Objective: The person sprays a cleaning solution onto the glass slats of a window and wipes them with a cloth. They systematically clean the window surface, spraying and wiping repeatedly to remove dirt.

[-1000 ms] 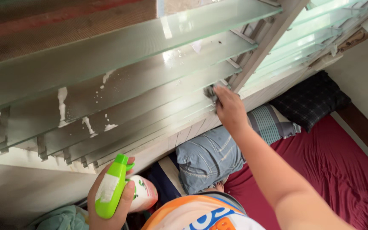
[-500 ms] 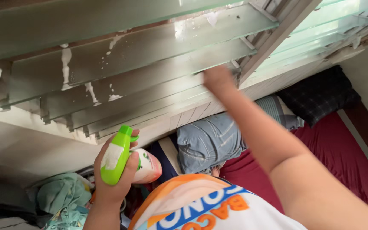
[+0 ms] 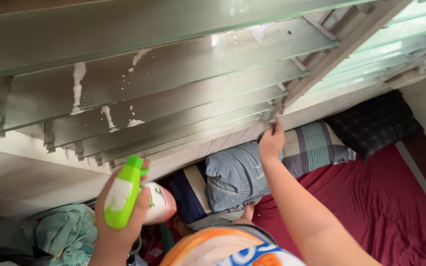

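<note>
Head view, looking down past the chest. The left hand [image 3: 122, 216] has its fingers [image 3: 141, 204] clamped round a spray bottle [image 3: 134, 199] — green trigger head up top, white body with a printed label tucked behind the palm. It's held low, well below the louvres [image 3: 173, 83].

The right hand [image 3: 271, 143] is stretched up to the bottom end of the louvre stack, right where the lowest glass slats meet the metal frame bar [image 3: 341, 47]. Its fingers are bunched together at the frame, and something dark pokes out just above the fingertips, touching the metal. Too small to say what it is, or whether it's actually being pinched.

Up and left of those fingers the slats are frosted greenish glass, tilted open, with white foamy streaks [image 3: 78, 86] running down a couple of them and small splatter dots nearby. More slats carry on to the right of the frame bar.

Below the right hand's fingers there's a bed with a dark red sheet [image 3: 385, 207]. Just under the wrist sit a blue pillow [image 3: 235, 177] and a striped pillow [image 3: 316, 145] side by side, touching, with a dark checked pillow [image 3: 375, 123] further right. Beside the left hand — lower left — lies a crumpled teal cloth [image 3: 60, 231].
</note>
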